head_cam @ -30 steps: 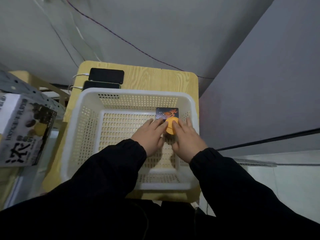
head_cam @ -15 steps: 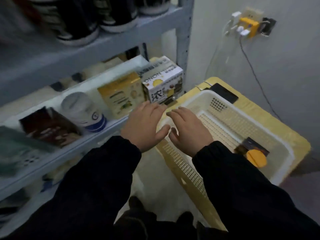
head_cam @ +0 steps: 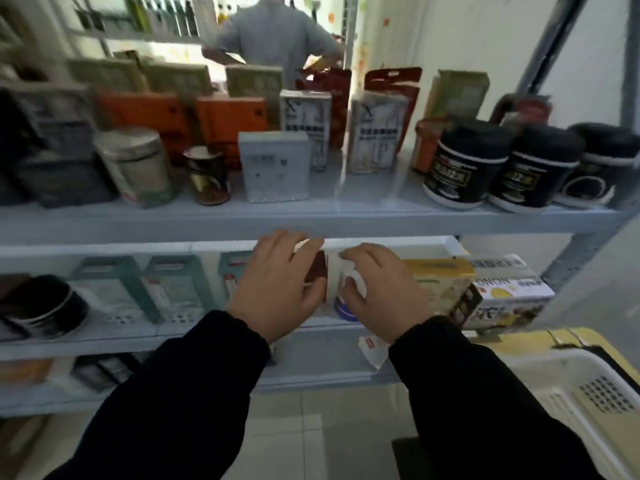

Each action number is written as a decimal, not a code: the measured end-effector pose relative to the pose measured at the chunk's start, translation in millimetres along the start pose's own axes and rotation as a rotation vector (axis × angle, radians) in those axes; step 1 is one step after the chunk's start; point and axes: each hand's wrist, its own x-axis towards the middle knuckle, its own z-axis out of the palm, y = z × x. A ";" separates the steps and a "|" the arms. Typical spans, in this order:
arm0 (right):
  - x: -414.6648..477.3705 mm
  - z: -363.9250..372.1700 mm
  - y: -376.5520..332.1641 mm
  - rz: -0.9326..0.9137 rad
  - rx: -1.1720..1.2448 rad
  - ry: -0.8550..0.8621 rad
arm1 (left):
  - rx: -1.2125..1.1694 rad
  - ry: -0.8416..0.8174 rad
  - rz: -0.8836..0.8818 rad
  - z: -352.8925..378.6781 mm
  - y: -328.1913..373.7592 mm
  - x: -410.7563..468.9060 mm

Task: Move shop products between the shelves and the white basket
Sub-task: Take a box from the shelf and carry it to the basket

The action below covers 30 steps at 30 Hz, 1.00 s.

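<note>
Both my hands are on the middle shelf (head_cam: 194,337) of a grey rack. My left hand (head_cam: 277,289) curls over a dark red packet (head_cam: 317,275), fingers over its top and thumb at its side. My right hand (head_cam: 381,292) wraps a white jar (head_cam: 356,285) with a blue band at its base, right beside the packet. My hands hide most of both products. The white basket (head_cam: 568,379) shows only its near corner at the lower right, on a yellow wooden table (head_cam: 519,344), and its inside is out of view.
A yellow box (head_cam: 440,282) and a white box (head_cam: 512,292) stand right of my hands. Teal boxes (head_cam: 173,289) stand to the left. The upper shelf carries black jars (head_cam: 467,164), a grey box (head_cam: 277,168) and tins. A person in grey (head_cam: 277,36) stands behind the rack.
My view swung from the basket to the shelves. Both hands left the basket, where an orange-lidded item stayed, and reached forward onto the dark red packet and the white jar.
</note>
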 end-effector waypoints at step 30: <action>181.5 29.0 13.4 0.647 1.232 -0.048 | -0.374 -0.020 -0.215 -13.0 -74.8 64.6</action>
